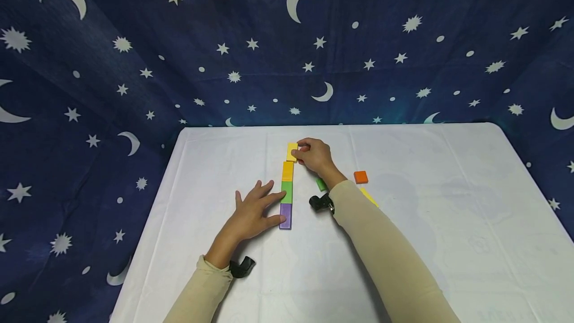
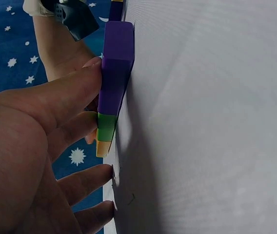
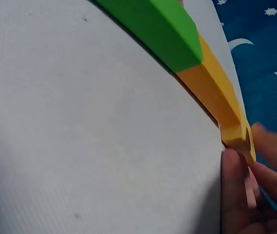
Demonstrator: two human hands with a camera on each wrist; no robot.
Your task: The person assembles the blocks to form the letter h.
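A row of blocks runs up the table in the head view: a purple block [image 1: 287,210] nearest, then a green block [image 1: 287,187], then an orange-yellow block [image 1: 287,171]. My left hand [image 1: 250,216] lies along the row's left side with fingers spread, thumb at the purple block and index fingertip on the green one. At the far end my right hand [image 1: 316,156] pinches a lighter yellow block [image 1: 292,147], set slightly right of the row's line. The left wrist view shows the thumb against the side of the purple block [image 2: 116,73].
Right of the row lie an orange block [image 1: 360,177], a small green block [image 1: 321,184] and a yellow block [image 1: 369,197], the last partly hidden by the right sleeve [image 1: 381,233]. A white cloth [image 1: 448,243] covers the table; a starry blue curtain [image 1: 260,24] hangs behind.
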